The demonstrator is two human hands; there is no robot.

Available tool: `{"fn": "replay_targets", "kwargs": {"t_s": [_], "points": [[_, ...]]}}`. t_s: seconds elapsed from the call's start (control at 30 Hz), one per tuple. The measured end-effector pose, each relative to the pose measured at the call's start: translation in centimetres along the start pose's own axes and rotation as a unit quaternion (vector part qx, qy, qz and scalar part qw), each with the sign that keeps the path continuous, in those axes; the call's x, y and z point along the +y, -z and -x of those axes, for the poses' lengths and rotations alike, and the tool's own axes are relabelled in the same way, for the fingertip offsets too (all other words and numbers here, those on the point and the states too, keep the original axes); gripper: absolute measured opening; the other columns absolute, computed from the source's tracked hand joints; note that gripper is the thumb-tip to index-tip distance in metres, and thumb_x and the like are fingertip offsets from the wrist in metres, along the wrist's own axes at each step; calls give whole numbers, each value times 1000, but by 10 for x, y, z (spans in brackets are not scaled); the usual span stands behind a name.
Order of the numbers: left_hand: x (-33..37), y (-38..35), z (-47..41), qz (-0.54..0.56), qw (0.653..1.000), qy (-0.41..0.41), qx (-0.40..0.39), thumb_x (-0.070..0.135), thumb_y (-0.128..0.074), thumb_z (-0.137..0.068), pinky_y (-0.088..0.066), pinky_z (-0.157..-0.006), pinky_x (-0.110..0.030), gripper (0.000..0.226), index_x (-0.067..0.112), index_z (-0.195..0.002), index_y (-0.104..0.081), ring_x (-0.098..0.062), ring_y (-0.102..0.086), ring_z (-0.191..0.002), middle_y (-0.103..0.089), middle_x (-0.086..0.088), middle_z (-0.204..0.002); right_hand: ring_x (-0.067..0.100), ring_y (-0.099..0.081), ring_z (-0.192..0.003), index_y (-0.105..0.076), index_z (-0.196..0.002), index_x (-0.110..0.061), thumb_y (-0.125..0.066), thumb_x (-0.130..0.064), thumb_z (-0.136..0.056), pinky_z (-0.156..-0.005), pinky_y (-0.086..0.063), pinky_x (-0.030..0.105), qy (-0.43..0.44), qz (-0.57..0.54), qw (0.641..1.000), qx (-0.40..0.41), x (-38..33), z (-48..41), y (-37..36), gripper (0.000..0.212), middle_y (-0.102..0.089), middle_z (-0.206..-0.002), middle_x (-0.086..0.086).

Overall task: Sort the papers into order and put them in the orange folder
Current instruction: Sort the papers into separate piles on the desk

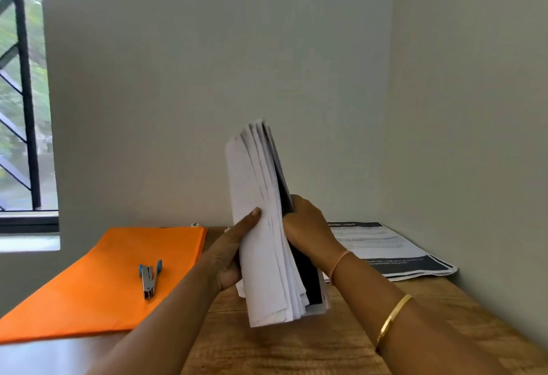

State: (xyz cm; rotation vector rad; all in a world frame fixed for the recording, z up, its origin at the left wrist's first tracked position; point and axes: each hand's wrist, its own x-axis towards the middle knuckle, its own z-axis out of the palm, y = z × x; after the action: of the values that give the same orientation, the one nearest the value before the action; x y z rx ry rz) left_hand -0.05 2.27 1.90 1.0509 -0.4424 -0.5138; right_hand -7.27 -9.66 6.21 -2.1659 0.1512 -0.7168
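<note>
White paper stack (261,226) upright over bench (296,345) centre, gripped by left hand (228,256), thumb on front sheet, and right hand (308,232), fingers (296,205) curled round far edge.
Step, likely: squaring and sorting stack.
Next: lift stapler (149,276) off closed orange folder (112,279), near left; open it.
Count: one folder, one stapler, one held stack, one printed pile (394,250) far right; sheets uncountable.

Jewellery's all on the right hand (308,232) side: thin peach thread band (339,262) round the wrist, plus a plain flat gold metal bangle (393,319) further up the bare forearm (439,342).
</note>
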Motion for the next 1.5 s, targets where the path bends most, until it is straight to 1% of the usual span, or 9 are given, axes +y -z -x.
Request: {"fn": "replay_targets", "kwargs": {"t_s": [0.13,0.33,0.6,0.73,0.87,0.97,1.27,1.4,1.5], "points": [[-8,9,-10,13,998,-19,58,36,-73,-63,-54,-84,-43,63,8,-118,-63,-27,-67,-91,-71,-14,-102,18,-57,-85,-58,-106,-12,-44,-12,-91,-74,-47,27,-18,7,999,-38,9,-16,-14,20,-61,-94,2],[-17,13,-22,-21,997,-32,61,51,-87,-43,-57,-65,-34,95,13,-125,-56,-24,-70,-88,-70,-14,-106,22,-64,-82,-62,-96,-8,-52,-17,-91,-78,-51,34,-17,-54,998,-13,35,-27,-32,14,-67,-87,5],[-25,16,-31,-110,983,-87,116,56,-88,-38,-56,-78,-53,95,17,-119,-58,-32,-70,-90,-71,-12,-102,21,-57,-108,-51,-115,-22,-34,-54,-96,-99,-44,40,-64,-217,971,-72,32,-26,-31,41,-60,-113,3],[-21,14,-27,-114,977,-118,136,51,-84,-44,-57,-74,-52,85,14,-117,-61,-33,-70,-86,-72,-13,-98,17,-58,-107,-43,-118,-27,-58,-28,-92,-97,-48,39,-33,-198,969,-142,38,-19,-32,30,-59,-112,-3],[-14,16,-21,-40,992,-69,98,56,-59,-79,-59,-65,-41,52,18,-114,-62,-28,-72,-85,-73,-10,-98,24,-63,-104,-50,-116,-23,-59,-5,-89,-94,-51,43,-43,-265,951,-151,47,-21,-29,34,-64,-114,4],[-9,17,-20,13,994,-57,94,53,-52,-88,-57,-68,-39,48,16,-116,-62,-26,-71,-89,-73,-8,-102,29,-63,-105,-54,-113,-22,-57,1,-88,-92,-51,43,-63,-320,930,-167,52,-22,-23,34,-65,-116,9],[-12,25,-23,-9,982,-89,167,39,-61,-87,-54,-68,-40,29,13,-101,-62,-29,-67,-84,-69,-14,-101,31,-61,-106,-52,-116,-24,-57,0,-89,-93,-51,45,-45,-329,925,-184,52,-20,-30,37,-64,-117,11],[-17,23,-28,-55,982,-94,157,51,-59,-84,-57,-75,-44,47,16,-115,-58,-28,-68,-92,-69,-10,-106,29,-63,-98,-57,-104,-23,-56,5,-87,-89,-53,44,-51,-329,932,-144,53,-23,-28,33,-66,-108,11],[-21,19,-30,-69,983,-75,155,60,-56,-83,-57,-78,-45,53,20,-118,-55,-28,-68,-95,-68,-8,-108,27,-64,-99,-56,-113,-19,-56,-10,-92,-89,-53,40,-66,-316,937,-133,55,-23,-28,24,-66,-112,11]]}}
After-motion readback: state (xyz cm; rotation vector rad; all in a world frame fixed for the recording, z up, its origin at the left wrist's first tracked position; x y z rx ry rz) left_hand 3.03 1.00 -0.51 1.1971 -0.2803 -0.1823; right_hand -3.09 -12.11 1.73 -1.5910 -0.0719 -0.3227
